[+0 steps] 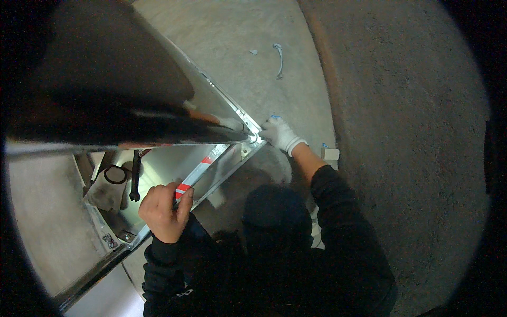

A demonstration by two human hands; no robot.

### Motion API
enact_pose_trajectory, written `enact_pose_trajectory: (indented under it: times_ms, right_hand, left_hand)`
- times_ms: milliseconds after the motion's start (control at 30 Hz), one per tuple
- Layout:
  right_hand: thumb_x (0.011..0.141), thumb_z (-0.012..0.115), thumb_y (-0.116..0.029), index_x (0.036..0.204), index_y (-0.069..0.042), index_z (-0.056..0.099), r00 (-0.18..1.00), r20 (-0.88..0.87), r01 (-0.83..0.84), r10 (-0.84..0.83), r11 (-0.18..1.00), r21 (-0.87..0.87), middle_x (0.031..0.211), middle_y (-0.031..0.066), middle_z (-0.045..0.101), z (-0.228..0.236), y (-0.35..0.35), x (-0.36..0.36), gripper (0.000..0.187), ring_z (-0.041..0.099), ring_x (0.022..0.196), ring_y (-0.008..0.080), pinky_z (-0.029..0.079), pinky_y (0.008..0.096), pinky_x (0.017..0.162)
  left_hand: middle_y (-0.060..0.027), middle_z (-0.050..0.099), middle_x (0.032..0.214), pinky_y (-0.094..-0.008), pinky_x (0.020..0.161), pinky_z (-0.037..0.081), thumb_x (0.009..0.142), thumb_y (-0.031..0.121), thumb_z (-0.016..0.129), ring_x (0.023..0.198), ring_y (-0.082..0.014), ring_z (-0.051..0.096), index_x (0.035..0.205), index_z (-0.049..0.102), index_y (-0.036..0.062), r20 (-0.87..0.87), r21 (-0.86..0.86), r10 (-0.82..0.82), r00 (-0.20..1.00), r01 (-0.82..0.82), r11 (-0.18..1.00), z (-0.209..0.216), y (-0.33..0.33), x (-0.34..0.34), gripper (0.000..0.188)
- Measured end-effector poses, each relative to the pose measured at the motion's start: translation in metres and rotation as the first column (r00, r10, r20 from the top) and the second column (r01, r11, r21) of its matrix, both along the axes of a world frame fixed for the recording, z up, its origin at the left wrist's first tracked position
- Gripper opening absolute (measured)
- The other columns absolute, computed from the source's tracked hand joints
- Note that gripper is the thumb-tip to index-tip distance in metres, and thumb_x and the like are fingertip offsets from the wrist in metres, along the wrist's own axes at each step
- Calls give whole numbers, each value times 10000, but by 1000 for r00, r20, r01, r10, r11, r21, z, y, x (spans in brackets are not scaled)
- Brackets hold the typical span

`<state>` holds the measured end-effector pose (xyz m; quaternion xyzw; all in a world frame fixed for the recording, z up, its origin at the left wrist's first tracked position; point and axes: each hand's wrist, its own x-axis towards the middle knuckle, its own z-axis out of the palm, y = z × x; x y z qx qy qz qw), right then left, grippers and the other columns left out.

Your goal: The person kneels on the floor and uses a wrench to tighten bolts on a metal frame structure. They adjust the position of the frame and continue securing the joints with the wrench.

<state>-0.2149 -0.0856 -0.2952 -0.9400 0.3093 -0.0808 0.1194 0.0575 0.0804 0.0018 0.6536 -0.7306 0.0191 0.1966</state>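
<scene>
My bare left hand is closed around a silvery metal bar with red-and-white stripes. The bar slants up to the right, toward the corner of a metal frame. At that corner is my right hand, in a white knitted glove with its fingers bent together against the metal. Whatever its fingertips pinch is hidden. A bit of blue shows beside the glove. A large dark glossy panel rises from the frame on the left, mirroring part of the gloved hand.
Left of my left hand, a dark wrench and a black ring lie by a grubby cloth or glove. Pale scraps lie on the concrete floor. A small pale box stands beside my right forearm.
</scene>
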Motion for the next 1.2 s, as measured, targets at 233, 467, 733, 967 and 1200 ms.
enact_pose_trajectory:
  times_ms: [233, 467, 733, 967, 1200]
  right_hand:
    - [780, 627, -208, 850, -179, 688, 997, 65, -52, 47, 996, 72, 874, 30, 598, -1, -8, -5, 98, 562, 920, 266, 467, 394, 806]
    - [785, 629, -214, 873, -170, 698, 995, 95, -18, 14, 999, 33, 906, 40, 615, -4, -4, -7, 119, 562, 934, 266, 471, 397, 808]
    - [857, 602, -263, 912, -166, 706, 994, 90, 47, -65, 982, 182, 961, 47, 631, -5, -2, -5, 153, 563, 954, 277, 470, 410, 821]
    - [839, 572, -209, 870, -192, 682, 997, -82, -7, 12, 998, 56, 931, 35, 633, -3, -2, 2, 116, 583, 948, 266, 466, 401, 793]
    - [837, 564, -177, 792, -226, 701, 947, -244, -238, 208, 966, -100, 895, -40, 647, 20, -7, 16, 152, 594, 964, 202, 452, 344, 785]
  left_hand:
    - [-79, 539, 635, -355, 508, 402, 714, 170, 793, 567, -248, 529, 903, 672, 40, 3, 10, 6, 1000, -6, 1000, 0, 1, -1, 259]
    - [-73, 515, 623, -354, 503, 391, 710, 162, 795, 556, -241, 510, 902, 674, 42, 2, 5, 0, 1000, 0, 1000, 0, 1, 1, 257]
    - [-75, 517, 624, -352, 502, 389, 706, 160, 798, 556, -242, 508, 892, 674, 38, 14, 12, 5, 1000, -5, 1000, 2, 1, -1, 255]
    - [-83, 521, 625, -355, 504, 392, 704, 154, 798, 557, -247, 513, 884, 671, 34, 1, 11, 1, 1000, -1, 1000, 2, 0, -2, 251]
    - [-85, 521, 626, -354, 500, 390, 699, 152, 799, 555, -248, 512, 875, 673, 36, -6, 7, 17, 1000, -17, 1000, 3, 1, -2, 246]
